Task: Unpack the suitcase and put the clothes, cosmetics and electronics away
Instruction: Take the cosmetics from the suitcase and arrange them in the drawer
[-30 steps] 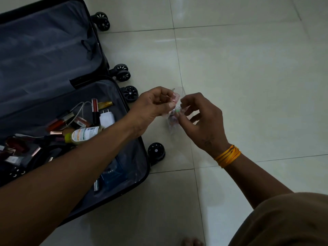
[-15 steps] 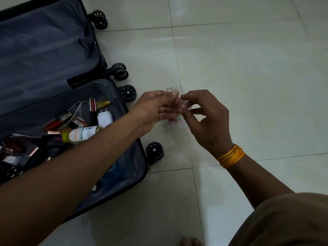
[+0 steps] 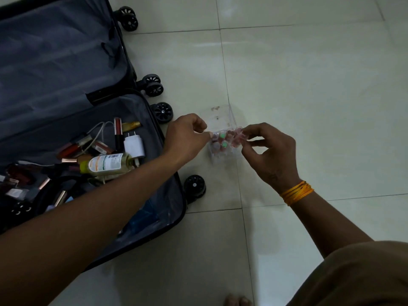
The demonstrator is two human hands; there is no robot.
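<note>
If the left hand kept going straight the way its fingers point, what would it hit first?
The left hand points rightward and already pinches the clear case; past that, the fingers of the right hand gripping its other side, though depth is unclear.

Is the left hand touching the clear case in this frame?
Touching. The head view shows the left hand pinching the left edge of the clear case, its fingertips on the plastic, while the right hand pinches the opposite edge.
</note>
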